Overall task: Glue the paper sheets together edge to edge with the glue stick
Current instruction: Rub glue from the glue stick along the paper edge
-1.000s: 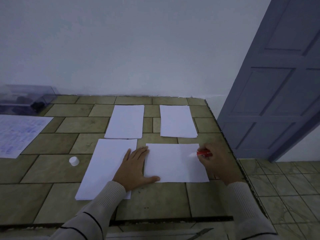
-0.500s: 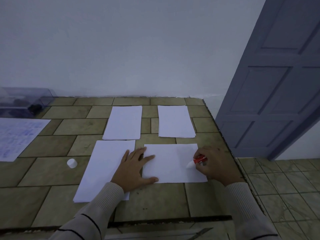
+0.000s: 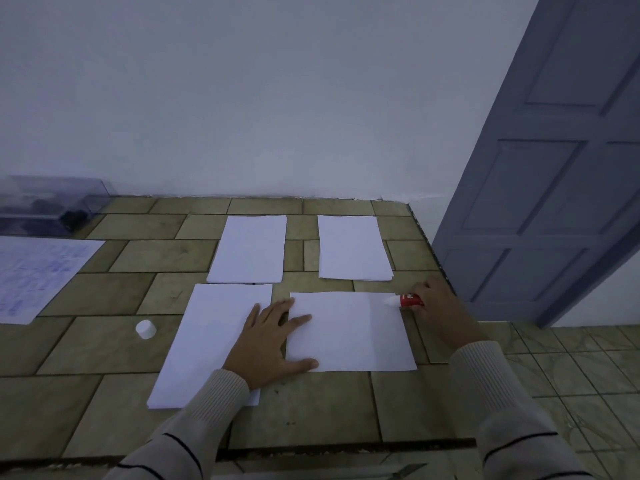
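A white sheet (image 3: 353, 332) lies crosswise on the tiled counter (image 3: 104, 344) in front of me. My left hand (image 3: 268, 344) presses flat on its left edge, fingers spread, overlapping a second sheet (image 3: 204, 341) to the left. My right hand (image 3: 438, 311) grips a red glue stick (image 3: 408, 300), whose white tip touches the sheet's far right corner. Farther back lie two more white sheets, one on the left (image 3: 251, 249) and one on the right (image 3: 351, 247). The glue stick's white cap (image 3: 145, 329) stands on the counter at the left.
A printed sheet (image 3: 34, 275) lies at the far left, with a clear plastic box (image 3: 45, 206) behind it against the wall. The counter's right edge (image 3: 433, 251) drops to a tiled floor beside a grey door (image 3: 554, 168).
My right hand has drawn the glue stick along the sheet's right edge, toward me and then back out to the far right corner. My left hand has stayed pressed on the sheet.
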